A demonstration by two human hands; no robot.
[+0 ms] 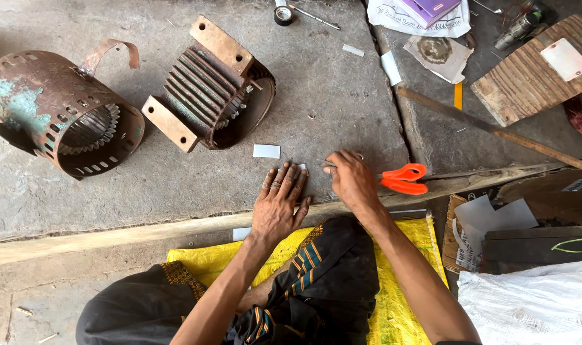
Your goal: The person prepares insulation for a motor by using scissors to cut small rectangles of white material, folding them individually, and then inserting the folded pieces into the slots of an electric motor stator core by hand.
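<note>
- small white paper strip (302, 167) on grey concrete floor (342, 96), pinned under left hand (279, 201), fingers flat and spread
- right hand (350, 179) fisted beside it; contents unclear
- orange-handled scissors (403, 179) touching right hand
- rusty finned motor housing (211, 86) beyond

A small white paper piece (302, 167) lies flat on the grey stone floor, mostly covered by fingertips with only a corner showing, and orange-handled scissors (403, 179) lie flat just beside it, handles pointing to the right.
</note>
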